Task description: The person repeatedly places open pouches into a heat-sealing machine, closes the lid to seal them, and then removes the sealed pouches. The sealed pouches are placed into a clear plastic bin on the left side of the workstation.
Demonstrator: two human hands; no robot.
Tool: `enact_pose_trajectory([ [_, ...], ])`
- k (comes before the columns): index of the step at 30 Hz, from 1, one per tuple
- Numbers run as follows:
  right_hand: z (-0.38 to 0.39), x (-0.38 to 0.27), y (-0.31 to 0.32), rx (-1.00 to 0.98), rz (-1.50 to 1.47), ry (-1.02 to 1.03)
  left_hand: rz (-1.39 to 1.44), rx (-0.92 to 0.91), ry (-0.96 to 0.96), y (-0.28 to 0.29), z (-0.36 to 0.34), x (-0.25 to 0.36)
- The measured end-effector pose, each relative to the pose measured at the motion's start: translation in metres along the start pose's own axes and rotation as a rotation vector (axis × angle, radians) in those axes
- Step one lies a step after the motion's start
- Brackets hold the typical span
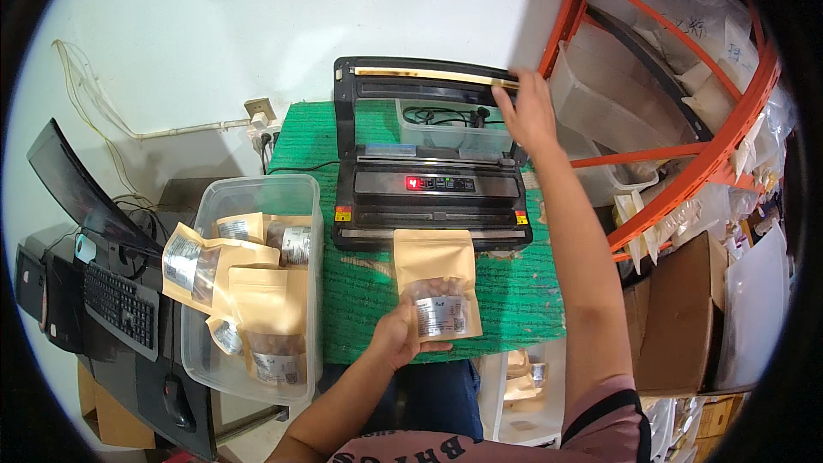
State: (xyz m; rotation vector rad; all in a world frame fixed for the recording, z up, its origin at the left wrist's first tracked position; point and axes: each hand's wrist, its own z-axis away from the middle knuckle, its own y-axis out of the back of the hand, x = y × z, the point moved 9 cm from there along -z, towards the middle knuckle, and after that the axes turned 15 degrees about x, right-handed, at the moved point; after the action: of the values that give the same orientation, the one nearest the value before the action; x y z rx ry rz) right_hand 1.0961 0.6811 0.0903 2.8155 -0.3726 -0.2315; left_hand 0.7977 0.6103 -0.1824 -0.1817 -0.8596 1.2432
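Note:
My left hand (399,334) holds a tan stand-up pouch (435,281) with a clear window and a label, its top edge lying at the front of a black vacuum sealer (427,197). The sealer sits on a green mat (369,291) and shows a red lit display. Its lid (424,77) stands raised. My right hand (525,107) reaches up and grips the lid's right corner.
A clear plastic bin (257,197) at the left holds several filled tan pouches. A keyboard (120,304), mouse (177,400) and monitor (73,184) sit further left. An orange metal rack (686,154) with bags and cardboard boxes (677,317) stands at the right. Another clear bin (523,394) is below the mat.

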Motion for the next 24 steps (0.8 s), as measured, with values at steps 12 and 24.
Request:
enact_pose_trajectory([
  [12,0.003,0.039,-0.050,-1.107,-0.016,-0.281,-0.034,0.139,0.028,0.003,0.000,0.004],
  [24,0.149,-0.036,0.036,-0.749,-0.043,0.201,-0.053,-0.026,-0.042,-0.009,0.002,0.006],
])
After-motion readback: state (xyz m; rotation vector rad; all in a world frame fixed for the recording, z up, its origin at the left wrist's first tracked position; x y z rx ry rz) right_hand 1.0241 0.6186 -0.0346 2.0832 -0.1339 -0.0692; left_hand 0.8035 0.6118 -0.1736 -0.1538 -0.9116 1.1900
